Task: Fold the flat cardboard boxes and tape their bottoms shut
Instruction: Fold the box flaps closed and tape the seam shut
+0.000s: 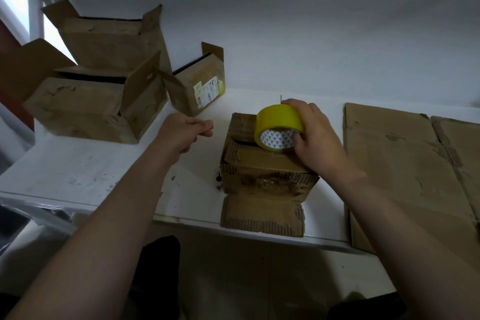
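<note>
Fingers (pixel 204 126) of the left hand (pixel 185 134) are drawn together in the air, thumb against forefinger; whether they pinch anything cannot be told. Left of that hand, three folded cardboard boxes stand on the white table (pixel 78 171): a large rear box (pixel 111 41), a large front box (pixel 85 109), and a small labelled box (pixel 200 86) just beside them. Right of the left hand sits a worn small box (pixel 265 171) near the table's front edge, one flap (pixel 259 215) lying out toward that edge. On top of it rests a yellow tape roll (pixel 279 122), gripped by the right hand (pixel 318 143), fingers curled round its rim. Further right, two flat cardboard sheets (pixel 394 163) lie side by side.
</note>
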A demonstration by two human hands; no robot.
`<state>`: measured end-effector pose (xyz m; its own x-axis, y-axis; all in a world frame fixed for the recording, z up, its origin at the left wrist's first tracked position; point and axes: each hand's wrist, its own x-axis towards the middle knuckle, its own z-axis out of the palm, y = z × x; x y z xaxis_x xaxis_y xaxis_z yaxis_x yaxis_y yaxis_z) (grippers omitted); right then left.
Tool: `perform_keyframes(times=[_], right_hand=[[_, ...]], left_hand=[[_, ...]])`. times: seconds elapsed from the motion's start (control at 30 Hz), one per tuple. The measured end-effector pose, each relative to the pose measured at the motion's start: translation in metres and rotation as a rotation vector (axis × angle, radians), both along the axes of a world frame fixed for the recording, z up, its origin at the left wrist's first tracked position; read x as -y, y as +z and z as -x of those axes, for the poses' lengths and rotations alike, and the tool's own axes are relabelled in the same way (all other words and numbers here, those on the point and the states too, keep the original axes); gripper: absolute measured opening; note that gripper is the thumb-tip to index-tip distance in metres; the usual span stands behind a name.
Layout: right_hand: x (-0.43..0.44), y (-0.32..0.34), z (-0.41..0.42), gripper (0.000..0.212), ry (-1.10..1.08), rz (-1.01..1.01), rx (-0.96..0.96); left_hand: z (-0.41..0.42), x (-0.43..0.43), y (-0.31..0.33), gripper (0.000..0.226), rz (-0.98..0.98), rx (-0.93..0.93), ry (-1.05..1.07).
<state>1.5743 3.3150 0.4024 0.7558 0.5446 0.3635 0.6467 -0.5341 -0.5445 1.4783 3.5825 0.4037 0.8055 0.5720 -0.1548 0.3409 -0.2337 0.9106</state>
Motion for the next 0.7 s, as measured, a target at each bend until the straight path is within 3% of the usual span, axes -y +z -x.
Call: perform_keyframes(times=[0.33,0.7], right_hand=[[-0.007,0.011,0.002,0.076,-0.061,0.076,0.164],[-0.005,0.020,-0.002,0.061,-0.088,0.047,0.167]], left_hand=[[0.001,-0.016,-0.010,0.015,0.036,0.042,0.058],[-0.008,-0.001,-0.037,0.016,0.063,-0.079,0.067]])
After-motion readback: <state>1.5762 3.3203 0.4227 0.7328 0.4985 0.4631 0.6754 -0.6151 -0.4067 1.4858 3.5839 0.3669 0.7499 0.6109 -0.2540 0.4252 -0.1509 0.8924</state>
